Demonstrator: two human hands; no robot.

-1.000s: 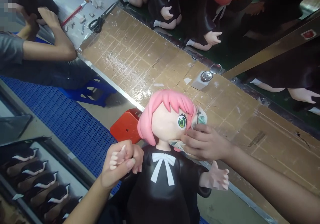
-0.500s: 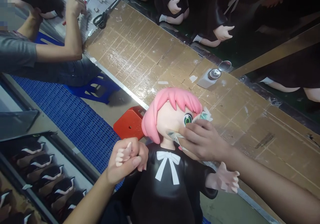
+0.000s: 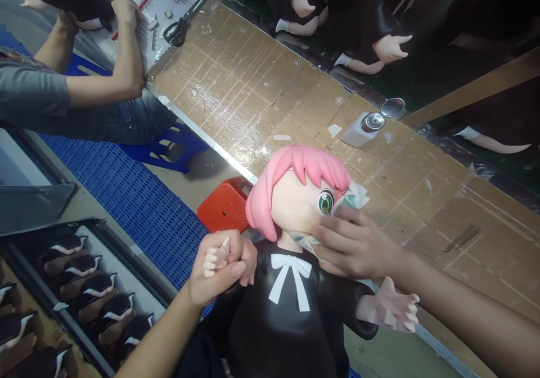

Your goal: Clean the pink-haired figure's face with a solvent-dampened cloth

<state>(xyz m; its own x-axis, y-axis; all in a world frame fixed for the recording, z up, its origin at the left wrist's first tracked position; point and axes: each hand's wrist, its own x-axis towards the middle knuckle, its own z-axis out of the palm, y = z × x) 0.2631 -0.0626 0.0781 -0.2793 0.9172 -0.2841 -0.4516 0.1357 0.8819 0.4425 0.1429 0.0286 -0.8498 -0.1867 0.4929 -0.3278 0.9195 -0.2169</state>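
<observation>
A large doll figure [image 3: 274,327] with pink hair, a green eye, a black dress and a white bow leans against the table edge in front of me. My left hand [image 3: 221,265] is closed around the doll's arm at the wrist, and the doll's small hand pokes out between my fingers. With my right hand [image 3: 354,243] I press a crumpled pale cloth [image 3: 307,242] against the doll's face. Part of the cloth, with a green patch, shows above my fingers. The lower face and the other eye are hidden. The doll's other hand [image 3: 394,305] sticks out below my right forearm.
A metal dispenser bottle [image 3: 366,127] with its lid up stands on the cardboard-covered table [image 3: 244,85]. Scissors [image 3: 181,29] lie near a seated co-worker [image 3: 97,91] at the left. An orange stool [image 3: 223,206] and a crate of black-and-white parts [image 3: 93,277] are below. Black-dressed figures [image 3: 350,23] line the back.
The whole view has shifted, so things sit slightly further right. Both hands keep their hold, and the right hand with the cloth stays at the doll's face.
</observation>
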